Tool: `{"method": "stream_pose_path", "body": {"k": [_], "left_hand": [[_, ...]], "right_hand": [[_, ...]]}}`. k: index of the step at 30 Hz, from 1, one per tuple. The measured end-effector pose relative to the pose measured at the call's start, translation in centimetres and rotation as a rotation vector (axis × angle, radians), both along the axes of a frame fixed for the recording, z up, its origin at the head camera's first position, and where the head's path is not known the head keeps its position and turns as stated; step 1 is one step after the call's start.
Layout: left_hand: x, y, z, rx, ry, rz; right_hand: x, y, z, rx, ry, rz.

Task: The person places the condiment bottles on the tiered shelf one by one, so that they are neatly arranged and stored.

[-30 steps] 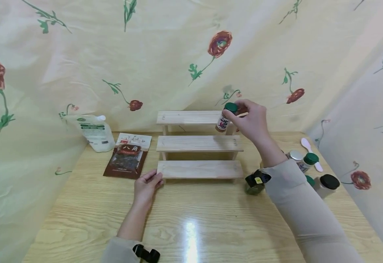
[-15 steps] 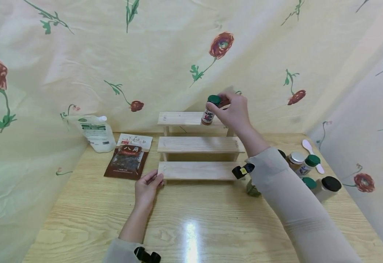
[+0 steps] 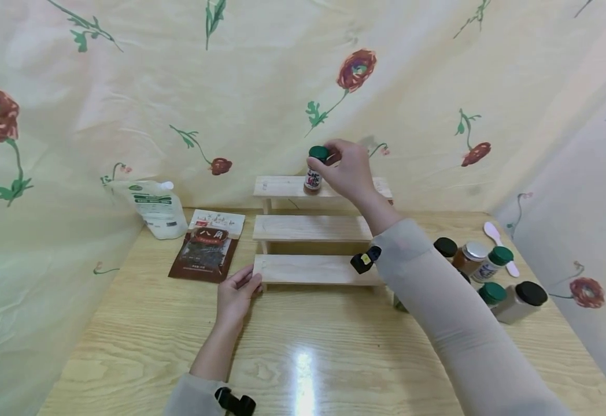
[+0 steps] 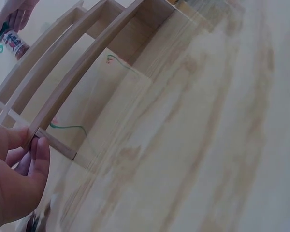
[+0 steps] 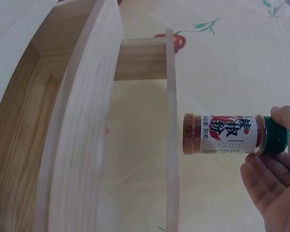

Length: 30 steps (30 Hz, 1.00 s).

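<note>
A three-tier wooden step rack (image 3: 313, 228) stands on the table against the cloth backdrop. At its lowest step, my left hand (image 3: 235, 294) pinches the left end, thumb above and fingers beneath in the left wrist view. My right hand (image 3: 348, 172) holds a small spice jar (image 5: 224, 134) by its green lid (image 5: 275, 135), thumb on one side and fingers on the other. The jar has a white label with Chinese characters and reddish-brown powder. It is upright at the top step, its base close over the board in the right wrist view.
Left of the rack lie a brown star anise packet (image 3: 206, 245) and a white spouted pouch (image 3: 154, 208). At right stand several jars, including a black-lidded one (image 3: 521, 301) and a silver-lidded one (image 3: 470, 257), beside a white spoon (image 3: 501, 248). A greenish jar (image 3: 399, 304) is partly behind the right sleeve.
My right hand has carried the spice jar leftward along the top step, and the jar has come more upright. My left hand keeps its grip on the lowest step.
</note>
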<state>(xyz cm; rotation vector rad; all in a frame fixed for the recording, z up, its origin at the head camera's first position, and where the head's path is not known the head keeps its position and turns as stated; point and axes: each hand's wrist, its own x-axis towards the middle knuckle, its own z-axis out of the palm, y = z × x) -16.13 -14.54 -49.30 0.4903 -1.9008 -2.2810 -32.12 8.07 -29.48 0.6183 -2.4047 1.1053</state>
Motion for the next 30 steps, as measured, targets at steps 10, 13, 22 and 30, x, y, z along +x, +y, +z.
{"method": "stream_pose_path", "body": {"k": [10,13,22,30], "left_hand": [[0.1,-0.3,-0.2,-0.013,-0.001,-0.023],[0.2,-0.3,-0.3,-0.005,0.002,-0.026],[0.2,-0.3,-0.3,-0.002,0.008,-0.021],[0.0,-0.4,0.0,-0.017,0.005,-0.029]], "right_hand": [[-0.6,-2.1,-0.2,0.015,-0.071,0.003],[-0.6,-2.8,-0.3,0.013,-0.085,0.004],[-1.4,-5.1,-0.3,0.013,-0.128,0.008],[-1.6,-5.4,-1.2,0.106,-0.248,0.042]]}}
